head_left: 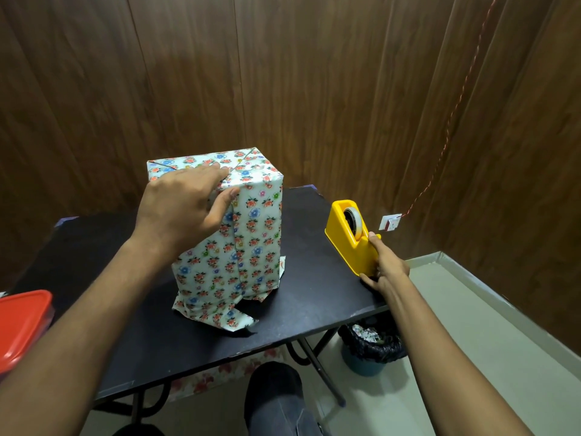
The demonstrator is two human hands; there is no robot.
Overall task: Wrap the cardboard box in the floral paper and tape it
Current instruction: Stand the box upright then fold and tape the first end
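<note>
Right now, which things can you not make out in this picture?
Head view only:
- Box: cardboard fully covered by floral paper; far sides face away.
- Box top fold: left hand covers part.
- Tape end at dispenser: too small, behind right hand.
- Red lid: cut by left edge.
- Bin: partly under table.

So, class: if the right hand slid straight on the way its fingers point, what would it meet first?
The right hand already touches the near end of the yellow tape dispenser; going on, its fingers would probably reach the tape roll, though depth is unclear.
</note>
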